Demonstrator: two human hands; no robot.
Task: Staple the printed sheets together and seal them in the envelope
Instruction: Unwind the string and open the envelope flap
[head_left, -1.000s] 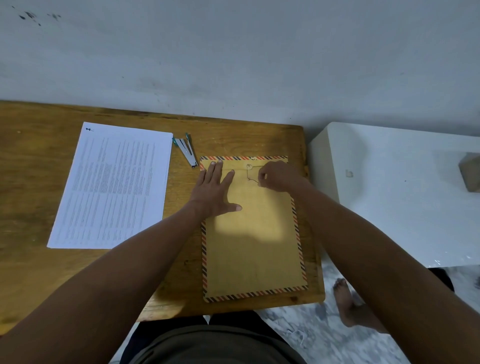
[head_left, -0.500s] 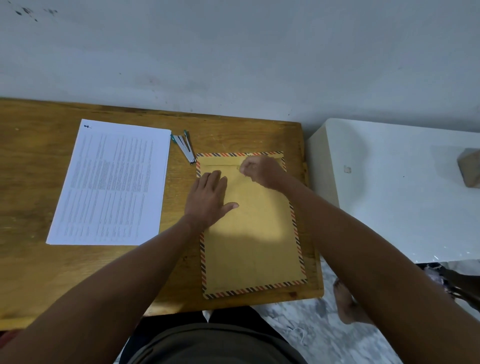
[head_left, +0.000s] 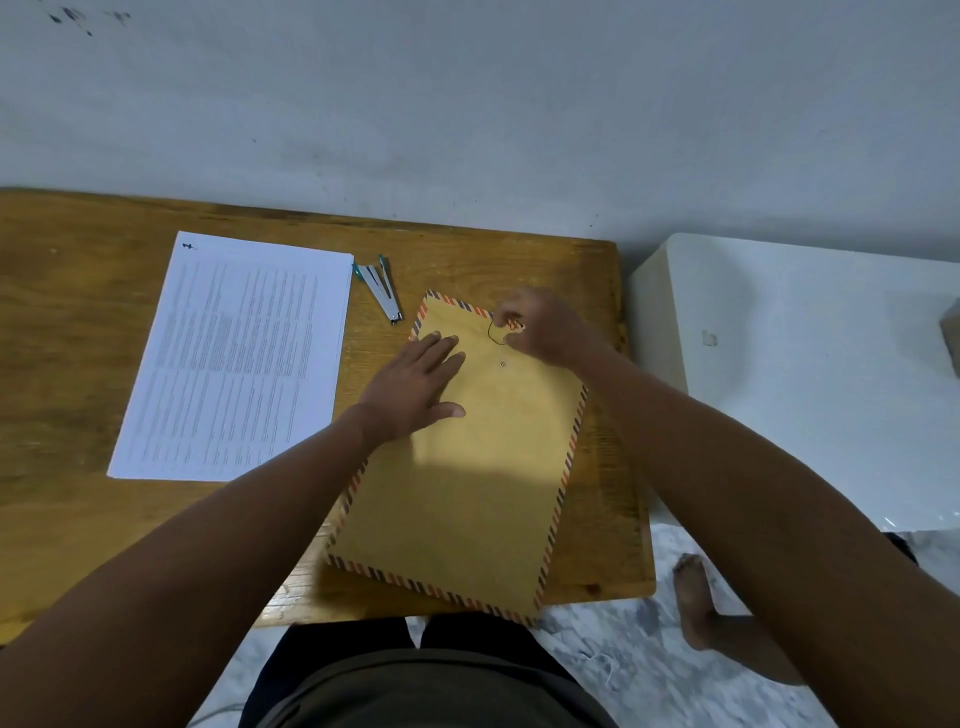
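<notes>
A brown envelope (head_left: 467, 483) with a striped red and blue border lies tilted on the wooden table (head_left: 78, 364), its lower corner past the front edge. My left hand (head_left: 415, 384) rests flat on its upper left part, fingers spread. My right hand (head_left: 545, 327) pinches the thin closure string (head_left: 496, 335) near the envelope's top flap. A small round fastener (head_left: 502, 365) shows just below. The printed sheets (head_left: 234, 358) lie flat to the left. A stapler (head_left: 382, 291) with green trim sits between sheets and envelope.
A white block or low cabinet (head_left: 805, 374) stands right of the table. A grey wall runs behind. Below are a marbled floor, my lap and a bare foot (head_left: 696, 603).
The envelope has turned clockwise, so its bottom now juts over the table's front edge. My right hand has drawn the string out at the flap; my left hand stays pressed on the envelope.
</notes>
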